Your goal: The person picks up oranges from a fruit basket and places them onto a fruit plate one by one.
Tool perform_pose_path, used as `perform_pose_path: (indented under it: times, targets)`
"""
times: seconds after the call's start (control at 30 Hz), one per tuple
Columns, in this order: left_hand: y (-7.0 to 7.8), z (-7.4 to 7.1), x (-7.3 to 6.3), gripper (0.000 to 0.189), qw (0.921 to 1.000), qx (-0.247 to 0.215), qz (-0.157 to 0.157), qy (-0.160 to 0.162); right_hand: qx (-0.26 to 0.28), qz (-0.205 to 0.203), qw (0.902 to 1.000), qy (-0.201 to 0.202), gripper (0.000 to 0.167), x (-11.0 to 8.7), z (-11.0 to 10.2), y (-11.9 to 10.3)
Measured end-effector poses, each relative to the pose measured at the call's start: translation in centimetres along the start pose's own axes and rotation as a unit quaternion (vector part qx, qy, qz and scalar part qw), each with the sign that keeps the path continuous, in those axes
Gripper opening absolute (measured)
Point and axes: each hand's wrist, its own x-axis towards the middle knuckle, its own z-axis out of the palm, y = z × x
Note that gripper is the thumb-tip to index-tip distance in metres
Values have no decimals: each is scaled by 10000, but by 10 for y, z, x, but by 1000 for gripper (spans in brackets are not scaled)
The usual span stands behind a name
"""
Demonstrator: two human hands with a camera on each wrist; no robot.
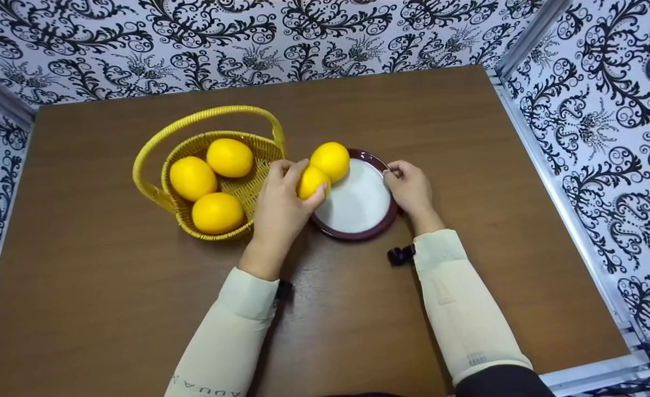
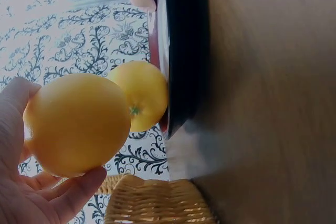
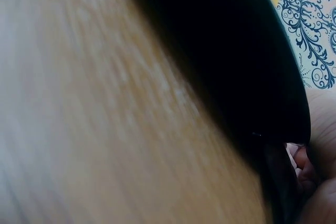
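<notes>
My left hand [image 1: 283, 201] grips a yellow-orange orange [image 2: 79, 124] between thumb and fingers, over the left side of a white plate with a dark red rim [image 1: 356, 236]. Another orange [image 1: 330, 161] rests at the plate's back left rim, just behind the held one. At the plate's right side, my right hand [image 1: 411, 190] pinches the rim. The plate's dark underside [image 3: 231, 51] fills much of the right wrist view. Left of the plate stands a yellow wicker basket [image 1: 179, 218] with three oranges [image 1: 218, 213] inside; my left hand covers part of its right edge.
A tall arched handle [image 1: 209, 113] rises over the basket. The brown table [image 1: 110, 309] ends at patterned black-and-white walls [image 1: 259, 49] at the back and sides. A metal rail [image 1: 568, 209] runs along its right edge.
</notes>
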Motion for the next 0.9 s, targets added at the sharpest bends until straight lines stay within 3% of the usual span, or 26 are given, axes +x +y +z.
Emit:
perform_pose_path:
  times: [0.67, 0.9]
  targets:
    - [-3, 24, -6, 50, 9999, -96, 30, -92, -94, 71, 9999, -67, 27, 0, -1, 1]
    - [-5, 29, -6, 51, 9995, -129, -108, -280, -120, 90, 9999, -51, 28, 1, 0, 1]
